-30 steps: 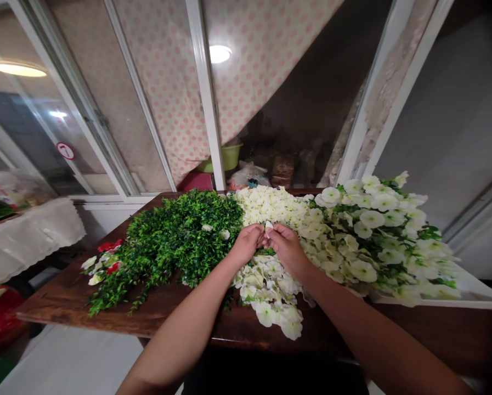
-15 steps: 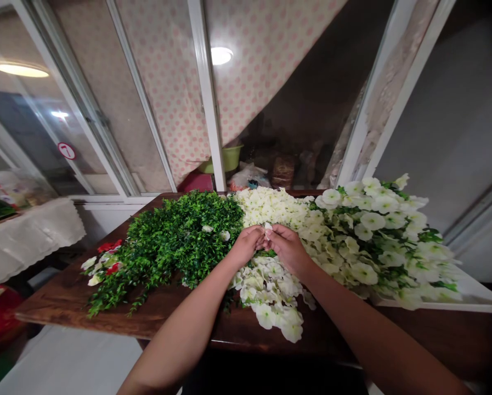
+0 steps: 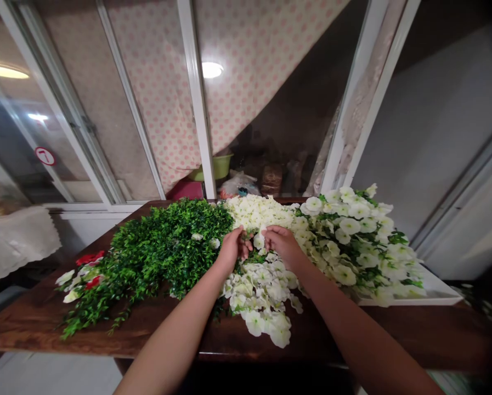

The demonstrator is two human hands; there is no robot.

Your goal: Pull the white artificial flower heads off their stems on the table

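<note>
The right hand (image 3: 282, 245) has its grip clamped on a white flower (image 3: 259, 240), over the middle of the worktop (image 3: 35, 323). Just left, the left hand (image 3: 233, 247) curls its fingers; whether that grip holds anything, I cannot tell. Greenery (image 3: 167, 249) lies left, loose blooms (image 3: 262, 293) near, white bunches (image 3: 350, 225) right, partly over a tray (image 3: 427, 301).

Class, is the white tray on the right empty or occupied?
Occupied: white flowers with green leaves spread over the white tray, some overlapping its front rim.
</note>
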